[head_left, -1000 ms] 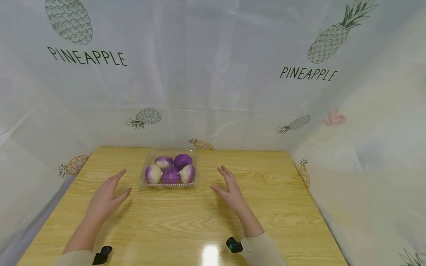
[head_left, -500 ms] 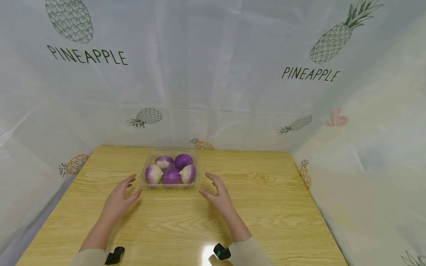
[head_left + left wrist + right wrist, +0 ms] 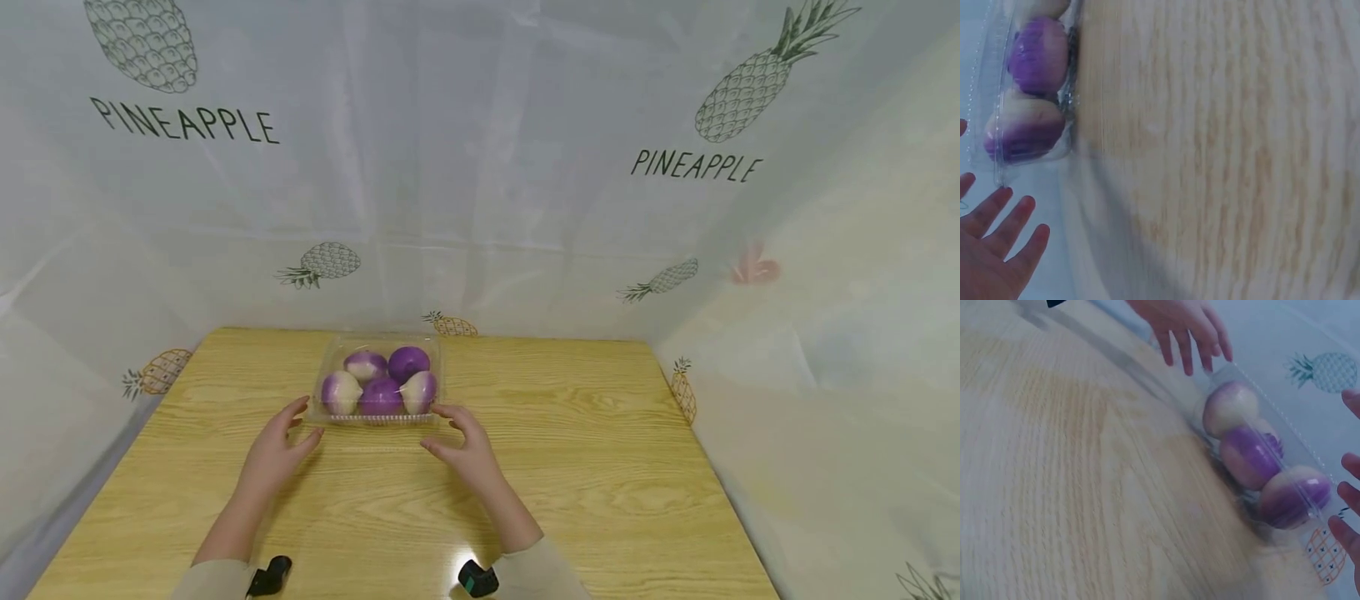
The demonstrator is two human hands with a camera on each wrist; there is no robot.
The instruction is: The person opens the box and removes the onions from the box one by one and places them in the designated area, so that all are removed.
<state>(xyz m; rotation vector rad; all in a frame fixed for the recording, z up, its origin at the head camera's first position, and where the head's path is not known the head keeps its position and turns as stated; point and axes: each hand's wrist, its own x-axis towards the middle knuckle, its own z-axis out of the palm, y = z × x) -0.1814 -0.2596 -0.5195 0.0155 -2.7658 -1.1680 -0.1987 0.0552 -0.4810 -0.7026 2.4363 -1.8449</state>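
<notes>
we see the left hand [image 3: 988, 265] at lower left, fingers spread, just beside a clear container [image 3: 992, 100]; inside it we note purple-and-white vegetables [image 3: 1029, 128], the uppermost cut by the frame. wood-grained tabletop [image 3: 1229, 144] fills the right, a soft shadow [image 3: 1125, 219] crossing it.

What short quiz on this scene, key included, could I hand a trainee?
1. How many rounded, purple-toned vegetables show in the clear container?
2. True or false: the left grip and right grip are at opposite ends of the clear container.
3. Fill in the blank: the word printed on the backdrop is ____.

Key: 1. five; 2. true; 3. PINEAPPLE
</notes>
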